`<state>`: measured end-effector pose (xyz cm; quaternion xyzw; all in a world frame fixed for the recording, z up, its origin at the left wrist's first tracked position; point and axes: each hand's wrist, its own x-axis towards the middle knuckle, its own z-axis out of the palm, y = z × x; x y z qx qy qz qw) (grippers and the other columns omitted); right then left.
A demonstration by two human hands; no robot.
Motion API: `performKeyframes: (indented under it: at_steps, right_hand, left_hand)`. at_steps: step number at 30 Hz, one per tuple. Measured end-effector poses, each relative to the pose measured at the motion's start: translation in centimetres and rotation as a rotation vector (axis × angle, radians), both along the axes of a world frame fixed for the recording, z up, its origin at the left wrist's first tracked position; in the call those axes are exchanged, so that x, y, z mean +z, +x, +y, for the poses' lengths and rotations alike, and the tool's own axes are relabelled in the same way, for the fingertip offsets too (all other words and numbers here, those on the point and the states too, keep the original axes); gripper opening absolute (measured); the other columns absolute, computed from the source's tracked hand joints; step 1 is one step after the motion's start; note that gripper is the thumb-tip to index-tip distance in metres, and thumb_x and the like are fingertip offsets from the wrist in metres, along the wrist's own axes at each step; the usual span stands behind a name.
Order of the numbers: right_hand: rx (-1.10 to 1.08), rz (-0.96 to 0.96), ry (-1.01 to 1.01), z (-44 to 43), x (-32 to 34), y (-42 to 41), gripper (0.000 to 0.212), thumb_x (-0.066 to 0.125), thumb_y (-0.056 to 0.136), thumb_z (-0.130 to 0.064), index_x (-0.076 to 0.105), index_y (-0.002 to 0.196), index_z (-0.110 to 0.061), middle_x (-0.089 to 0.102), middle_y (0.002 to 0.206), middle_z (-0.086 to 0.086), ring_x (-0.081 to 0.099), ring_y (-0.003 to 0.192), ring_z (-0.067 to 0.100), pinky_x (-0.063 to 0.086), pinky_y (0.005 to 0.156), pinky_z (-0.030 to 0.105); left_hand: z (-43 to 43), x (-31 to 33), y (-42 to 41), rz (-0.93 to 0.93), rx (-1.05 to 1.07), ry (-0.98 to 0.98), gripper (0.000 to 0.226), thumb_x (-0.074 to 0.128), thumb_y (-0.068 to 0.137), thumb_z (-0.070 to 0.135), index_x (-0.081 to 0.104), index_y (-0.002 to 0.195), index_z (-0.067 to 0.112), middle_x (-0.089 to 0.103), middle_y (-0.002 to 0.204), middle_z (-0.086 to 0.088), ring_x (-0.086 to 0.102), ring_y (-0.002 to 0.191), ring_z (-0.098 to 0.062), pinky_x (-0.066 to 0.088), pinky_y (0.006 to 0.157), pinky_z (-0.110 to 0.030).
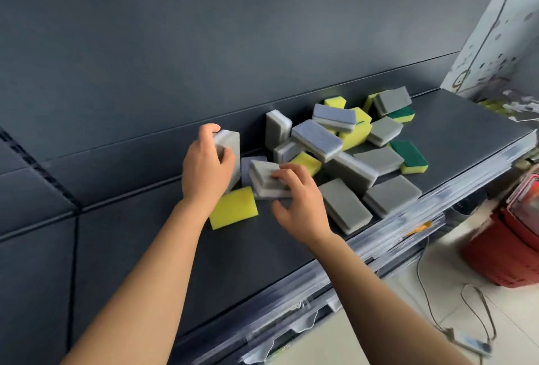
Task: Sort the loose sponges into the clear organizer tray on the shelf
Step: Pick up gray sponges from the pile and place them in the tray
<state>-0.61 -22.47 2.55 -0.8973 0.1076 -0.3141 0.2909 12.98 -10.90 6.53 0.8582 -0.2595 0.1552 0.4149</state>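
Observation:
A pile of loose sponges (344,145), grey-and-white and yellow-and-green, lies on the dark shelf (466,119). My left hand (204,172) grips an upright grey-and-white sponge (229,145) at the back wall. Just to its right, my right hand (297,198) has its fingers curled over a flat grey-and-white sponge (265,177), which lies on another one. A yellow sponge (234,207) lies flat below my left wrist. A clear plastic edge (408,218) runs along the shelf front; I cannot tell whether it is the organizer tray.
A dark back wall stands behind the shelf. Red baskets (507,248) sit on the floor at the right, with a cable and a power strip (472,344) beside them. A white printed panel (495,29) leans at the far right. Clear packaging shows below the shelf.

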Motion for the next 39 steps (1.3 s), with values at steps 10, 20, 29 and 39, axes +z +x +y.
performKeyframes:
  at_steps: [10, 20, 29, 39]
  right_hand:
    - [0.412, 0.171, -0.119, 7.3, -2.1, -0.3, 0.040, 0.065, 0.068, -0.007, 0.059, 0.107, -0.006, 0.046, 0.130, 0.014, 0.049, 0.112, 0.032, 0.050, 0.082, 0.034]
    - [0.353, 0.416, 0.319, 11.6, -2.5, 3.5, 0.069, 0.076, 0.074, -0.026, 0.043, 0.133, -0.016, 0.033, 0.136, 0.006, 0.035, 0.127, 0.022, 0.033, 0.106, 0.031]
    - [0.287, 0.377, 0.282, 15.3, -0.9, 5.5, 0.053, 0.068, 0.083, -0.031, 0.046, 0.131, -0.026, 0.046, 0.105, -0.003, 0.046, 0.093, 0.012, 0.034, 0.080, 0.022]
    - [0.268, 0.055, 0.389, 24.8, 2.4, 6.2, 0.032, 0.067, 0.084, -0.022, 0.061, 0.113, -0.033, 0.059, 0.104, -0.013, 0.053, 0.094, 0.008, 0.040, 0.078, 0.018]
  left_hand:
    - [10.3, -2.1, -2.9, 0.156, 0.308, -0.164, 0.024, 0.050, 0.085, 0.014, 0.056, 0.107, 0.019, 0.060, 0.111, 0.002, 0.051, 0.098, -0.017, 0.036, 0.074, -0.025]
    - [17.6, -3.4, -3.9, 0.262, 0.395, -0.260, 0.024, 0.049, 0.088, 0.017, 0.051, 0.111, 0.024, 0.059, 0.107, 0.002, 0.054, 0.096, -0.020, 0.041, 0.075, -0.029]
    - [22.0, -3.5, -3.8, 0.358, 0.329, -0.391, 0.023, 0.051, 0.089, 0.018, 0.050, 0.108, 0.030, 0.056, 0.100, 0.007, 0.058, 0.092, -0.020, 0.054, 0.080, -0.048]
    - [31.9, -1.1, -4.0, 0.319, 0.317, -0.608, 0.024, 0.054, 0.089, 0.014, 0.059, 0.110, 0.024, 0.062, 0.108, 0.000, 0.061, 0.092, -0.017, 0.058, 0.072, -0.043]
